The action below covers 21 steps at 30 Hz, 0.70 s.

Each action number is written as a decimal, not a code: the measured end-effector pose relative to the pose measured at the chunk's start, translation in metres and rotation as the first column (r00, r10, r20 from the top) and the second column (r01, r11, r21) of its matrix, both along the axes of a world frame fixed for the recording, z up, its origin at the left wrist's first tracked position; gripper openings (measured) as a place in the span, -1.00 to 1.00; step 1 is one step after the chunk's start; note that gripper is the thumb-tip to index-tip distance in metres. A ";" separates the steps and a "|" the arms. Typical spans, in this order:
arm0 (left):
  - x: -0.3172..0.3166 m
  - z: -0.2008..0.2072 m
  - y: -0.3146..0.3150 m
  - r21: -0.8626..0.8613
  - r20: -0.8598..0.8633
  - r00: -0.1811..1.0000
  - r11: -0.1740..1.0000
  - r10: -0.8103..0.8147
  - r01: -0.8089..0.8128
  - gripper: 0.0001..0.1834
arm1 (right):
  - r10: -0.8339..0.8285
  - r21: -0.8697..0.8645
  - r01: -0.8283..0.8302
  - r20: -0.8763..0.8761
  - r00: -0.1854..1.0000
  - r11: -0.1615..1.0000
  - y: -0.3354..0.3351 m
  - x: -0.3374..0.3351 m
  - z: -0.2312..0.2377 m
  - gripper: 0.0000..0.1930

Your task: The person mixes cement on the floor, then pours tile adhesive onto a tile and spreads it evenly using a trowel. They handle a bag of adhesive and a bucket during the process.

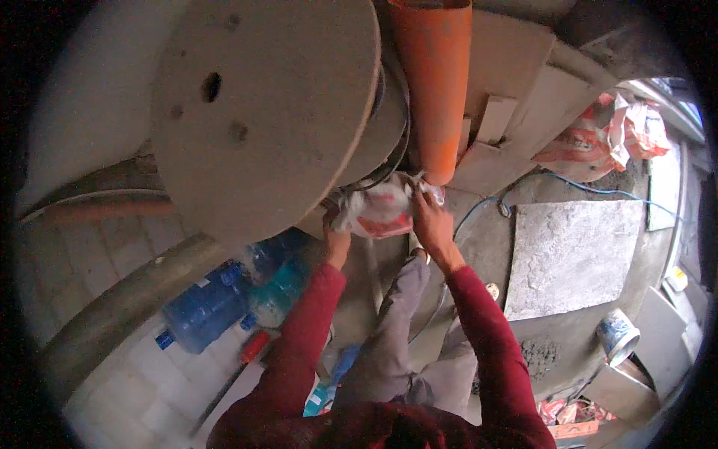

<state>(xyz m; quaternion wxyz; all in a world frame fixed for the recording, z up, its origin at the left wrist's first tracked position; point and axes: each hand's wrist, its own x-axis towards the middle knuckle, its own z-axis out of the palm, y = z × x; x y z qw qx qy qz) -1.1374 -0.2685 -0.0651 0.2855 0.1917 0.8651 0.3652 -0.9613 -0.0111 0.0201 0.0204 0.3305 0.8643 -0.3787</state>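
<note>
A crumpled white plastic bag with red markings (387, 223) is stretched between my two hands, below a large wooden cable spool (277, 112). My left hand (336, 230) is closed on the bag's left side, close under the spool's rim, its fingertips partly hidden by the plastic. On the other side, my right hand (435, 224) pinches the bag's right edge, just beneath the lower end of an orange pipe (434, 97). What the bag contains, if anything, cannot be made out.
Blue water jugs (206, 314) lie on the left. A pale board (576, 254) rests on the floor at right, with a blue hose (598, 191) behind it. Farther right are a bucket (618, 337) and red-and-white sacks (598, 142). Tiles (496, 120) lean beside the pipe.
</note>
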 end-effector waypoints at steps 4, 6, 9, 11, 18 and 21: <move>0.034 0.051 -0.041 0.227 0.257 0.966 0.973 -0.014 -0.046 -0.50 | -0.021 -0.018 0.018 -0.154 0.988 1.000 -0.025 0.057 0.031 -0.57; 0.040 0.079 -0.047 0.077 0.361 0.931 0.997 -0.051 0.024 -0.51 | -0.046 -0.061 0.036 -0.175 0.983 0.998 -0.032 0.072 0.035 -0.53; 0.014 0.129 -0.038 0.171 0.545 0.705 0.883 -0.454 0.437 -0.56 | -0.018 -0.164 -0.016 -0.204 0.979 0.986 -0.027 0.088 0.038 -0.56; -0.009 0.150 -0.018 0.153 0.779 0.525 0.915 -0.344 0.373 -0.58 | -0.023 -0.321 -0.006 -0.087 0.996 0.947 -0.018 0.089 0.038 -0.67; -0.005 0.061 0.041 -0.565 0.512 0.856 0.780 0.076 0.268 -0.29 | -0.209 0.133 0.173 0.352 0.912 0.976 -0.010 0.016 -0.028 -0.53; 0.019 0.019 0.033 -0.622 0.417 0.909 0.724 -0.016 0.299 -0.25 | -0.144 -0.233 0.284 0.481 0.865 0.930 -0.005 -0.003 -0.082 -0.60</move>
